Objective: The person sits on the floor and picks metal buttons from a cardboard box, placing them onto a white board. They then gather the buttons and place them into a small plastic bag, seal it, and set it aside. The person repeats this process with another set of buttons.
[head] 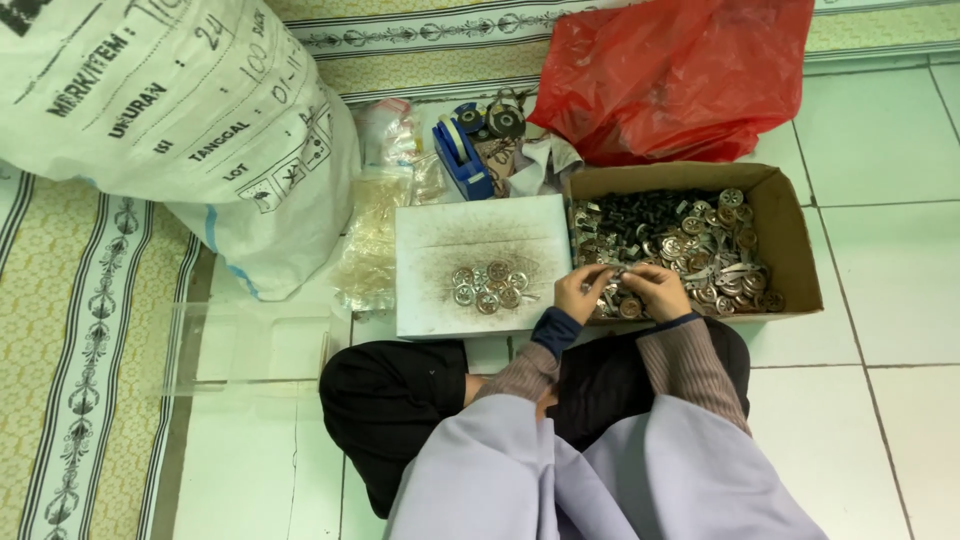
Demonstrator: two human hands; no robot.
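Fingers of both hands pinched together on a small metal part (618, 275) at the near-left edge of the cardboard box (790, 235); left hand (580, 292) and right hand (658, 288) touching each other there, each gripping the part from its own side. Exact piece too small to make out. Near: person sits cross-legged on white tile floor (880, 420), dark trousers, grey sleeves. Box is full of round metal discs (725, 260) on the right, darker small clips (640, 212) toward far-left. Just left of the box, touching it: white board (440, 240) with a small cluster of discs (487, 286) laid flat on it. Further left: clear plastic bags (375, 235), big white sack (180, 110). Far: blue tape dispenser (460, 150), red plastic bag (680, 75) behind the box.
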